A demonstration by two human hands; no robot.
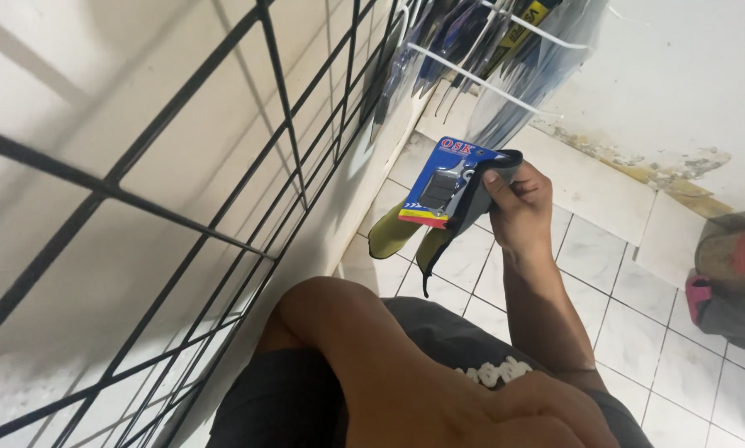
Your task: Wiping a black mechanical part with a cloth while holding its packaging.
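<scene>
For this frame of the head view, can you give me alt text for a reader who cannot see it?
A right hand holds a blue blister-pack card together with a dark cloth beside a black wire grid rack on a white wall. Below lie white floor tiles. The left hand is out of view.

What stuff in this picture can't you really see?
- Left hand: outside the head view; only the forearm shows, cut by the bottom edge.
- Right hand: its fingers are partly hidden by the dark cloth.
- Blue packet: the cloth covers its right side.
- Hanging packets: cut off by the top edge, with glare.
</scene>
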